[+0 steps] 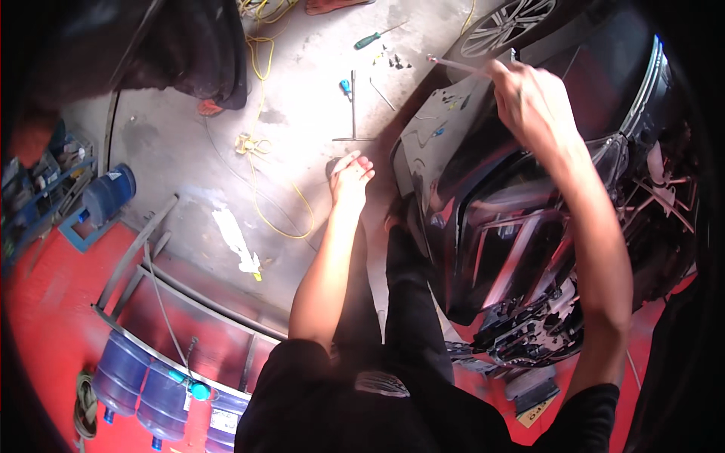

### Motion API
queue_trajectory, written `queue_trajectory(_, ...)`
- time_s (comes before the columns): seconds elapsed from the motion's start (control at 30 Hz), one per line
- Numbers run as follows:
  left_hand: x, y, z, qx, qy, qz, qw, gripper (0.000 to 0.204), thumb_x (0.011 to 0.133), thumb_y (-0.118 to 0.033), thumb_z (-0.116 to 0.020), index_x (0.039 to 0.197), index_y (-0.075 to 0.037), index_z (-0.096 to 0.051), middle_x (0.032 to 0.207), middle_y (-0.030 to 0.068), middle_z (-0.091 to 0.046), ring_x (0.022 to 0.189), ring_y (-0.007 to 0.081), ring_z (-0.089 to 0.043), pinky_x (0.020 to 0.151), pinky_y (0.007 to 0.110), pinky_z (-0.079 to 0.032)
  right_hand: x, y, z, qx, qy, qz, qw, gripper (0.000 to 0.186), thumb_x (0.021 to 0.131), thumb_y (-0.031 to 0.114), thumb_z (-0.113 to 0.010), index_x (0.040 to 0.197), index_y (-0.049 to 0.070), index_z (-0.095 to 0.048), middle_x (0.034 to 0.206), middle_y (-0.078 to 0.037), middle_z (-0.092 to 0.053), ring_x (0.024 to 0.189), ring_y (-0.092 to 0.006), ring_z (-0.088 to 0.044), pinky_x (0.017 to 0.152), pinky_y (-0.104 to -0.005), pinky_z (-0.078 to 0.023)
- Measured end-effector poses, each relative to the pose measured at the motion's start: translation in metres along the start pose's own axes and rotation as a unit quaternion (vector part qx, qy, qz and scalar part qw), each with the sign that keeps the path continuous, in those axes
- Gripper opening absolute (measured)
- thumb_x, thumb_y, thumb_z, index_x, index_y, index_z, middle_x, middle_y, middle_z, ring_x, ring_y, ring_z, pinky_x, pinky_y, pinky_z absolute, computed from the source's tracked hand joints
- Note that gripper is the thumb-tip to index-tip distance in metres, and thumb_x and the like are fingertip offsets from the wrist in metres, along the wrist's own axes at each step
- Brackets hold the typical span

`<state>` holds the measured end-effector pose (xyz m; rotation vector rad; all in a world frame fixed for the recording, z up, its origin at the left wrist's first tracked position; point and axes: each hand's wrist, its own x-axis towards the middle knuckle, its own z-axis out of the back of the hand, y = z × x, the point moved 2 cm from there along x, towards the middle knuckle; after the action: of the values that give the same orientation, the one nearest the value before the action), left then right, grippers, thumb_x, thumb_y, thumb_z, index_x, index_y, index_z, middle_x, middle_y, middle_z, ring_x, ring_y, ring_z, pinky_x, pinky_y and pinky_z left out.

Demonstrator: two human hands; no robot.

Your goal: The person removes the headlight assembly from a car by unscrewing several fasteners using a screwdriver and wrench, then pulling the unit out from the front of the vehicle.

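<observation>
My right hand [529, 102] is raised over the dark car body [559, 189] and closed around a thin rod-like tool [459, 66]. The tool points left toward the wheel [510, 29]; its exact kind is unclear. In the middle, above the floor, my left hand [350, 181] has its fingers curled in; whether something small is inside cannot be made out. Below the right forearm, the car's front end lies open, with torn dark parts [536, 325] showing. On the floor ahead lie a T-handle wrench [354, 109], a blue-handled tool [345, 87] and a green screwdriver [368, 41].
A yellow cable [260, 189] winds over the concrete floor. Small dark clips lie scattered near the wheel. At lower left, a metal rack [219, 306] holds several blue water jugs [121, 366]. A person's dark-clothed leg [219, 68] stands at upper left.
</observation>
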<state>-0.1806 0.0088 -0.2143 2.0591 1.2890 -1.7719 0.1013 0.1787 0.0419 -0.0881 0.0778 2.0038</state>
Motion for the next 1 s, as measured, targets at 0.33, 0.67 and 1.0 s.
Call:
queue_trajectory(0.33, 0.148, 0.043, 0.022, 0.306, 0.011, 0.041, 0.951, 0.029, 0.094, 0.003, -0.056, 0.121, 0.007, -0.064, 0.102, 0.0206, -0.069, 0.086, 0.0292, -0.071, 0.074, 0.041, -0.065, -0.102, 0.278, -0.193, 0.744, 0.056, -0.596, 0.297, 0.021, 0.107, 0.010, -0.047, 0.123, 0.007, -0.061, 0.063, 0.001, -0.052, 0.046, -0.0075, -0.041, 0.042, -0.0241, -0.032)
queue_trajectory(0.67, 0.327, 0.087, -0.007, 0.307, 0.032, 0.007, 0.951, 0.025, 0.093, 0.007, -0.058, 0.115, 0.001, -0.067, 0.089, 0.0092, -0.069, 0.064, 0.0158, -0.065, 0.054, 0.030, -0.056, -0.113, 0.346, -0.509, 0.646, 0.021, -0.658, 0.388, 0.023, 0.110, 0.020, -0.050, 0.124, 0.006, -0.061, 0.068, 0.002, -0.053, 0.049, -0.0089, -0.047, 0.042, -0.0278, -0.038)
queue_trajectory(1.0, 0.346, 0.098, 0.066, 0.755, -0.024, -0.090, 0.650, 0.032, 0.096, -0.031, -0.068, 0.113, -0.004, -0.072, 0.109, 0.0258, -0.074, 0.106, 0.0445, -0.071, 0.094, 0.054, -0.055, -0.071, 0.320, -0.580, 0.533, 0.037, -0.663, 0.525, 0.029, 0.110, 0.016, -0.045, 0.132, 0.001, -0.056, 0.068, -0.003, -0.055, 0.051, -0.0124, -0.053, 0.046, -0.0303, -0.046)
